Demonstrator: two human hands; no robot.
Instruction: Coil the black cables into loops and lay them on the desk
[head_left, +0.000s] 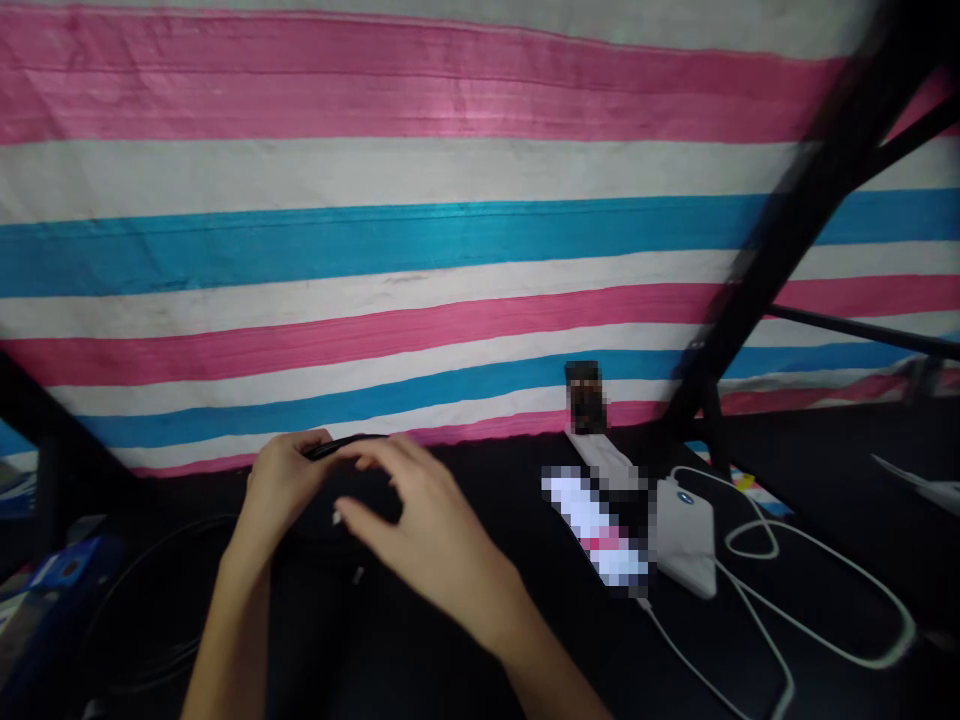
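Both of my hands rest on a dark, flat object (352, 500) lying on a black table (480, 640); it is too dark to name. My left hand (283, 478) is closed around its far left edge, where a thin dark rim shows between the fingers. My right hand (409, 520) lies over the object's right side with fingers spread and bent, fingertips touching its top.
A white power bank (686, 535) with a white cable (810, 590) looping to the right lies on the table. Beside it sit blurred-out items (600, 520). A striped pink, white and blue cloth (450, 250) hangs behind. A black slanted frame bar (795, 220) stands at right.
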